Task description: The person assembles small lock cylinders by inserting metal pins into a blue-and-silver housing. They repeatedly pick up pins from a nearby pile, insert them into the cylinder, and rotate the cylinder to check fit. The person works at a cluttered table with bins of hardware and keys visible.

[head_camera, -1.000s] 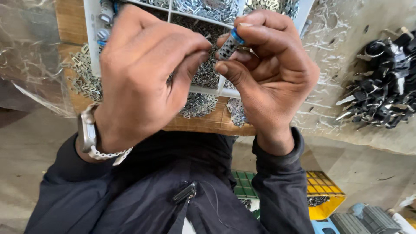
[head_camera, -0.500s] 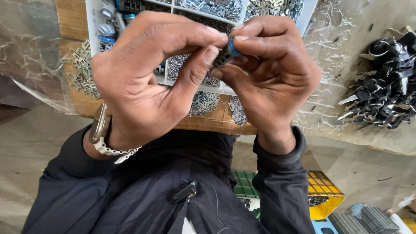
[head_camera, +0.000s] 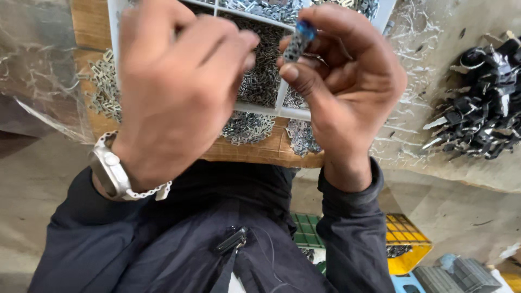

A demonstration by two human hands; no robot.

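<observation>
wooden board (head_camera: 89,32) as the work surface, white divided tray (head_camera: 282,111) full of small metal bits sitting on it, loose metal pieces (head_camera: 249,127) spilling just below the tray, another scatter (head_camera: 100,89) left of the tray

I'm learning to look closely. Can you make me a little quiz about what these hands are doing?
1. True or false: the right hand pinches a small cylinder with a blue tip.
2. What is on the left wrist: A) silver watch, B) red band?
3. What fills the white divided tray?

Key: 1 true. 2 A. 3 Small grey metal pieces.
</observation>
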